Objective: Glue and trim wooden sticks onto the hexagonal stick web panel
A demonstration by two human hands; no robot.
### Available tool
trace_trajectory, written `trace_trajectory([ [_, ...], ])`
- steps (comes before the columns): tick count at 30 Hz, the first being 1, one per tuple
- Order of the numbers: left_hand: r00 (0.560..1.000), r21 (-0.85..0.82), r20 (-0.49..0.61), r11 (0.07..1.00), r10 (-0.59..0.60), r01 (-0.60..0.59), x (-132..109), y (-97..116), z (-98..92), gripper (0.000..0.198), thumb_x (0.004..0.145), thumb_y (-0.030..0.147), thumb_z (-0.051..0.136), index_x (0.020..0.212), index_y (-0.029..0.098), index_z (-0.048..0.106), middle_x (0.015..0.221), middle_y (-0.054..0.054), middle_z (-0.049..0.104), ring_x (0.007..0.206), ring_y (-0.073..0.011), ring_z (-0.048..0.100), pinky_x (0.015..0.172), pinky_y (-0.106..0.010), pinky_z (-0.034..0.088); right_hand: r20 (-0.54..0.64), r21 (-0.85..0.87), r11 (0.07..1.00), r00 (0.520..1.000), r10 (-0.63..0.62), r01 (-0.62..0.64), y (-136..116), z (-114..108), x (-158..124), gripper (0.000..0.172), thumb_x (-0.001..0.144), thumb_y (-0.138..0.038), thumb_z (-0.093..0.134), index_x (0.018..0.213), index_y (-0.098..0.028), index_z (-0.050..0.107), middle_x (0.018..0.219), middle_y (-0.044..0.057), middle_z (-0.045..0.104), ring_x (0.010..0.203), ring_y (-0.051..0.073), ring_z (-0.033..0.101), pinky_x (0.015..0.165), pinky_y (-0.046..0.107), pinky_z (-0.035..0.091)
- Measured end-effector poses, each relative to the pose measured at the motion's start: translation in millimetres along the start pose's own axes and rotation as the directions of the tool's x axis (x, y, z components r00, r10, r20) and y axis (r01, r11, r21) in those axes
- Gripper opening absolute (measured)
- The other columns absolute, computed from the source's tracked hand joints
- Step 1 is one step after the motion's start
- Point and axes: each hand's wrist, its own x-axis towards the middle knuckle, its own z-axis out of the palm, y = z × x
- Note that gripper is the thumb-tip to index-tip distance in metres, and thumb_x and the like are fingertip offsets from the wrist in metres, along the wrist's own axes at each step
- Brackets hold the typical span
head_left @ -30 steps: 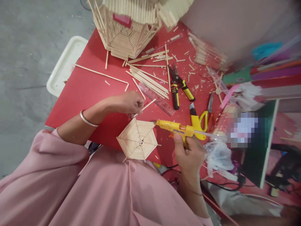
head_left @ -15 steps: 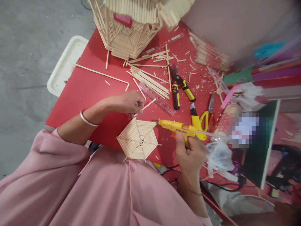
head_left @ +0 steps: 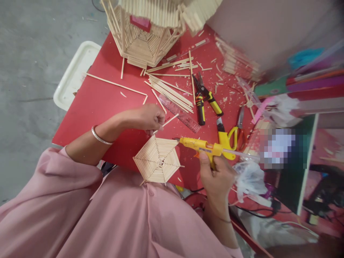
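Note:
A hexagonal panel of thin wooden sticks [head_left: 150,166] lies at the table's near edge, against the pink shirt. My left hand [head_left: 151,118] is closed just above its top corner, the fingertips pinching a short wooden stick [head_left: 171,119] that slants up to the right. Whether those fingers also touch the panel is hard to see. My right hand [head_left: 217,177] is wrapped round the handle of a yellow glue gun [head_left: 199,144], with a clear glue stick out of its back. The gun's nozzle is at the panel's upper right corner.
On the red table [head_left: 80,118] lie loose sticks [head_left: 172,91], a clear ruler [head_left: 182,116], pliers [head_left: 204,95], a yellow cutter [head_left: 223,134] and scissors [head_left: 239,125]. A larger stick structure [head_left: 142,46] stands at the back. Plastic bags [head_left: 249,181] lie at the right.
The glue gun and my right hand have shifted very slightly to the left. My left hand stays in place with the stick.

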Motion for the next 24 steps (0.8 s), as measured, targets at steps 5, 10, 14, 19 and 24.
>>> trace_trajectory([
  [5, 1.0, 0.011, -0.004, 1.0, -0.016, 0.016, 0.2, 0.1, 0.3, 0.016, 0.081, 0.01, 0.065, 0.068, 0.017, 0.061, 0.061, -0.002, 0.069, 0.063, -0.0159, 0.072, 0.062, -0.022, 0.052, 0.007, -0.014, 1.0, 1.0, 0.016, -0.016, -0.8, -0.7, 0.6, 0.053, 0.097, -0.051, 0.061, 0.06, -0.025, 0.034, 0.054, -0.006, 0.034, 0.051, 0.011, 0.032, 0.053, 0.03, 0.025],
  [10, 1.0, 0.004, -0.009, 1.0, -0.02, 0.02, 0.3, 1.6, 0.7, 0.019, 0.083, 0.008, 0.066, 0.067, 0.017, 0.06, 0.06, -0.002, 0.069, 0.063, -0.0172, 0.073, 0.059, -0.023, 0.052, 0.015, -0.014, 1.0, 1.0, 0.02, -0.02, -1.1, -1.2, 0.4, 0.054, 0.097, -0.052, 0.061, 0.06, -0.025, 0.034, 0.053, -0.007, 0.033, 0.05, 0.011, 0.032, 0.052, 0.029, 0.025],
  [14, 1.0, -0.004, -0.008, 1.0, -0.018, 0.018, 0.4, 1.8, 1.2, 0.021, 0.085, 0.006, 0.065, 0.067, 0.017, 0.06, 0.06, -0.002, 0.069, 0.061, -0.016, 0.072, 0.058, -0.023, 0.053, -0.003, -0.012, 1.0, 1.0, 0.001, -0.001, -0.1, -0.2, -1.0, 0.053, 0.097, -0.05, 0.062, 0.059, -0.025, 0.034, 0.053, -0.007, 0.033, 0.049, 0.01, 0.031, 0.05, 0.028, 0.025],
  [19, 1.0, -0.003, -0.001, 1.0, -0.018, 0.018, 0.1, 2.6, 1.1, 0.024, 0.087, 0.007, 0.063, 0.066, 0.017, 0.059, 0.059, -0.001, 0.068, 0.061, -0.016, 0.072, 0.058, -0.023, 0.053, -0.027, -0.009, 0.999, 0.999, -0.038, 0.038, 1.0, 1.4, -1.8, 0.052, 0.098, -0.047, 0.063, 0.06, -0.024, 0.036, 0.053, -0.007, 0.035, 0.048, 0.009, 0.031, 0.05, 0.027, 0.026],
  [24, 1.0, 0.003, -0.001, 1.0, -0.03, 0.031, 0.3, 2.5, -0.5, 0.019, 0.08, 0.008, 0.068, 0.066, 0.017, 0.061, 0.06, -0.001, 0.069, 0.064, -0.0155, 0.072, 0.064, -0.023, 0.053, -0.006, -0.005, 0.999, 0.999, -0.035, 0.035, -0.5, -0.6, -1.0, 0.053, 0.098, -0.045, 0.064, 0.06, -0.024, 0.034, 0.053, -0.008, 0.033, 0.049, 0.009, 0.03, 0.051, 0.028, 0.025],
])
